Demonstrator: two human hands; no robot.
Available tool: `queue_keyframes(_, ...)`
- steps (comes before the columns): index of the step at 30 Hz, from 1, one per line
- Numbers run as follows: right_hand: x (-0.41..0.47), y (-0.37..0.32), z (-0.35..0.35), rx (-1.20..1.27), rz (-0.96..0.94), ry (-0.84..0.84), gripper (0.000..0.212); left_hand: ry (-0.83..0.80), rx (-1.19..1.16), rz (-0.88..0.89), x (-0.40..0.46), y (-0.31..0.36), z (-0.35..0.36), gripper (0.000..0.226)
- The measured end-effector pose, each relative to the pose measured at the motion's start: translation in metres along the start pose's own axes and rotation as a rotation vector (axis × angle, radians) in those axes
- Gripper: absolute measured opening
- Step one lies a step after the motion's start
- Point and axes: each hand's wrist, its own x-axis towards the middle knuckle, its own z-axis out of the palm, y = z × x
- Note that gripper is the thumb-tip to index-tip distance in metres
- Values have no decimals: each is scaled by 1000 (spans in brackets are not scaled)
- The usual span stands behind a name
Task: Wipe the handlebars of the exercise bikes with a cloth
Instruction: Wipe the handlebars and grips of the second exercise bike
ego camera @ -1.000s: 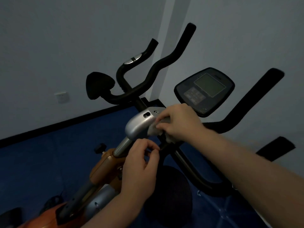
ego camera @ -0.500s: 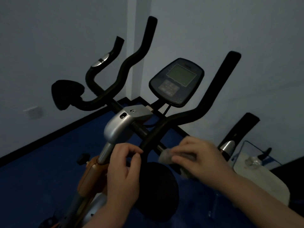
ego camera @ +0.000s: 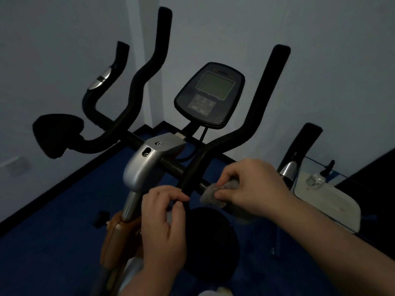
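Right hand [ego camera: 252, 186]: pinches grey cloth [ego camera: 213, 194] against black handlebar [ego camera: 192, 176], low on right branch. Left hand [ego camera: 164, 227]: fingers curled, contents unclear from my feed. Step: wiping. Next, I judge: run cloth up toward right grip.

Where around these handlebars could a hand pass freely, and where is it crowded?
Free: the gap between the tall left bar and the console, and between the console and the right bar. Crowded: the crossbar near the silver bracket, where the left hand and the right hand with the cloth sit.
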Motion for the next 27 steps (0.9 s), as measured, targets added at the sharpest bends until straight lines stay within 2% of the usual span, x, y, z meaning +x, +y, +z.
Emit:
queue_keyframes(6, 6, -7, 22, 250, 32, 132, 9, -101, 104, 160, 9, 1, -1, 18)
queue_keyframes(11, -23, 6, 24, 191, -76, 207, 10, -198, 287, 343, 10, 0, -3, 21)
queue_keyframes(14, -43, 16, 29, 48, -213, 271, 9, -233, 406, 425, 6, 1, -4, 21)
queue_keyframes(18, -64, 48, 29, -114, -392, 401, 7, -248, 512, 420, 1, 13, -1, 20)
queue_keyframes(22, -62, 83, 10, -139, -520, 448, 9, -273, 456, 392, -14, 38, 19, 21)
queue_keyframes(24, -50, 94, -3, -141, -522, 459, 9, -292, 396, 365, -20, 49, 34, 21)
queue_keyframes(27, -29, 114, -37, -106, -401, 591, 10, -300, 349, 342, -24, 58, 50, 20)
